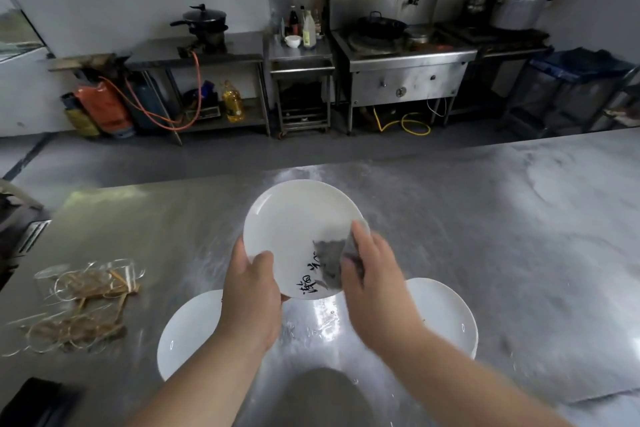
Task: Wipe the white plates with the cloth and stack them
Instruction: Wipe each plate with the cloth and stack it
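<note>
Head view: left hand (254, 282) grips the lower-left rim of a white plate (294, 218) held tilted above the steel counter (485, 218), thumb on its face; right hand (372, 263) pinches a grey cloth (329, 262) against the plate's lower right. Two more plates sit on the counter, one left (187, 333), one right (446, 314). Plate looks stiff, glossy, breakable and likely slippery if wet, so take it by the rim; cloth is soft and limp

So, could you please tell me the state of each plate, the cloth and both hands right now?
held plate: raised, tilted, gripped by the left hand.
cloth: held by the right hand against the held plate.
left plate: lying on the table.
right plate: lying on the table.
</note>
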### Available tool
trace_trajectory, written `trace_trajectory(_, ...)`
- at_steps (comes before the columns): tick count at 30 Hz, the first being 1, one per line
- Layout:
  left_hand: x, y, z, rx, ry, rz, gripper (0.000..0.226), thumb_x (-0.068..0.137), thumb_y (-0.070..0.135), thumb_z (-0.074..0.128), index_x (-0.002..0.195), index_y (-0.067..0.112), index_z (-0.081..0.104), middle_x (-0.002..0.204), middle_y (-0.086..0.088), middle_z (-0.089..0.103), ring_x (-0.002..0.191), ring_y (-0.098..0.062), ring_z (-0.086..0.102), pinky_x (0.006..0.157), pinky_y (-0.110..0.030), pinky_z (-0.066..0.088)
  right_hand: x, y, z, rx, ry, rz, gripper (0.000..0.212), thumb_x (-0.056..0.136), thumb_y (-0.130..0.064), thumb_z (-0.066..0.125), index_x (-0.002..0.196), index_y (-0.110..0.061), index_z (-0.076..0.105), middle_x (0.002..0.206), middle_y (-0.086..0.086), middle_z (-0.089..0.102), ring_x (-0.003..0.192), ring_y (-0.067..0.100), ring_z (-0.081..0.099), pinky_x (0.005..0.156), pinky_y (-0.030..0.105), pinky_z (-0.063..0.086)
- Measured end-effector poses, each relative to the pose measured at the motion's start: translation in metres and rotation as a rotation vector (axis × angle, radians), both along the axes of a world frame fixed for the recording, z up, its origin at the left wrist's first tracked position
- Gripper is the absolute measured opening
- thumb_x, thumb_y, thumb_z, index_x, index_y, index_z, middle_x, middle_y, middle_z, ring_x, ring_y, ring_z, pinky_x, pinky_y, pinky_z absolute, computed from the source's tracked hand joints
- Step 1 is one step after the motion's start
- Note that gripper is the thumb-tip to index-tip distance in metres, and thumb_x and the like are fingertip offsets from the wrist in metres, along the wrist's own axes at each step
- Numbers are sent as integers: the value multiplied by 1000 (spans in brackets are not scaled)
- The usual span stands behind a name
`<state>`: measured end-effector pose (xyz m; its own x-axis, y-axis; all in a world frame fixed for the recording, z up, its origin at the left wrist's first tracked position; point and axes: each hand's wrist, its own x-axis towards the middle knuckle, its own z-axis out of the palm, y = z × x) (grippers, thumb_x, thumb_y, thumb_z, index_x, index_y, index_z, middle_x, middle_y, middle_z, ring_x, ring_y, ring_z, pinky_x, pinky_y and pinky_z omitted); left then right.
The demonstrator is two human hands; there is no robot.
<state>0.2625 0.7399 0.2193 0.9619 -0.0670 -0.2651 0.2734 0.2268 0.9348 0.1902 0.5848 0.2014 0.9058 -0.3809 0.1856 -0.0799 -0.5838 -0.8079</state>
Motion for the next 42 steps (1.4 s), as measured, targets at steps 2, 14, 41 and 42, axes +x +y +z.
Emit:
trace_trajectory(2,-4,4,-2,51,6,-49,43,84,23,52,111,52,70,106,7,78,94,-22,77,69,-43,63,-20,18,-13,167,59,-40,61,100,-40,48,153,-48,19,131,-23,46,111,-10,52,87,17,41)
trace_trajectory(14,-2,24,-24,-269,718,-431,90,84,92,38,131,23,71,137,-25,66,135,-57,53,88,-80,51,15,-61,24,-22,184,93,37,99,-28,62,104,-64,54,94,-29,68,87,-6,64,65,9,47)
trace_trajectory(41,-3,23,20,-520,154,-448,54,106,35,50,150,5,56,157,-23,52,145,-37,51,116,-53,45,27,-2,67,-648,-35,329,60,110,-35,31,165,-15,21,174,-1,10,161,22,-6,131,42,2)
trace_trajectory(42,0,25,21,-495,135,-443,55,107,35,47,150,2,55,156,-25,51,145,-40,50,117,-56,43,30,-10,66,-631,14,282,61,110,-35,30,166,-17,15,174,-4,4,160,20,-11,131,42,1)
